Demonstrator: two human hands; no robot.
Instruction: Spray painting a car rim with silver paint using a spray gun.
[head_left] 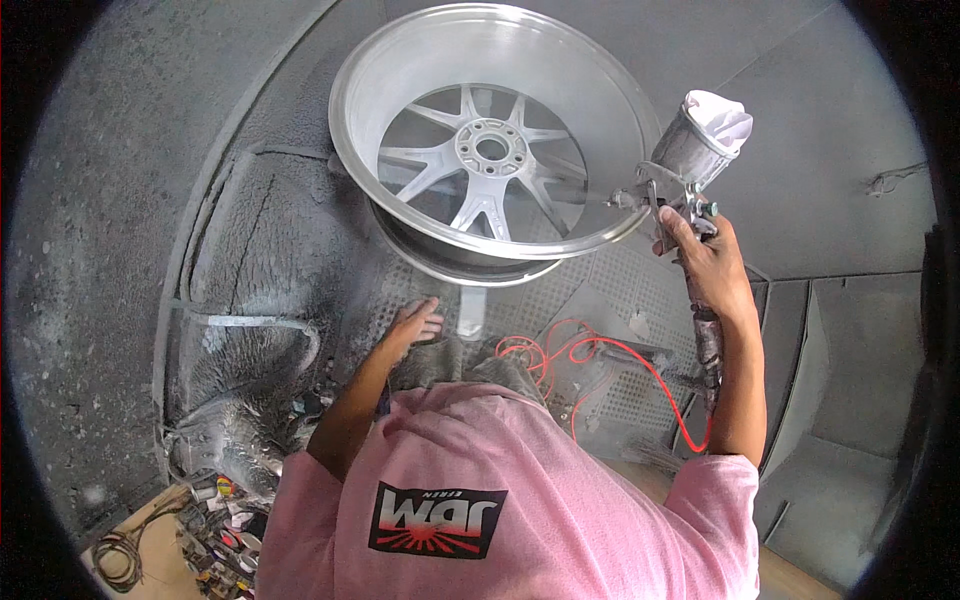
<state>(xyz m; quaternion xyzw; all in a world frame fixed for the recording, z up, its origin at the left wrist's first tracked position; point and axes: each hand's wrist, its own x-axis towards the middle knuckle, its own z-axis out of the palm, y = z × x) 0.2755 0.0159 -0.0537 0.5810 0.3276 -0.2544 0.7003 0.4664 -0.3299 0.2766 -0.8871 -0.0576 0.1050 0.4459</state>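
Beside wheel [485, 185], right hand [718, 262] clasping spray gun [690, 153]

And we're in a spray-painting workshop: spray gun [676, 188] in the right fingers [682, 230], metal wheel [485, 203] to their left, red hose [640, 356] looping below, grey-speckled wall [110, 200] far left!

A silvery multi-spoke wheel [483, 190] is tilted beyond the left hand [414, 326]; in the right hand [712, 262] a grimy spray gun [676, 190] is gripped, its white-topped cup [688, 150] uppermost, its nozzle [622, 200] turned toward the wheel.
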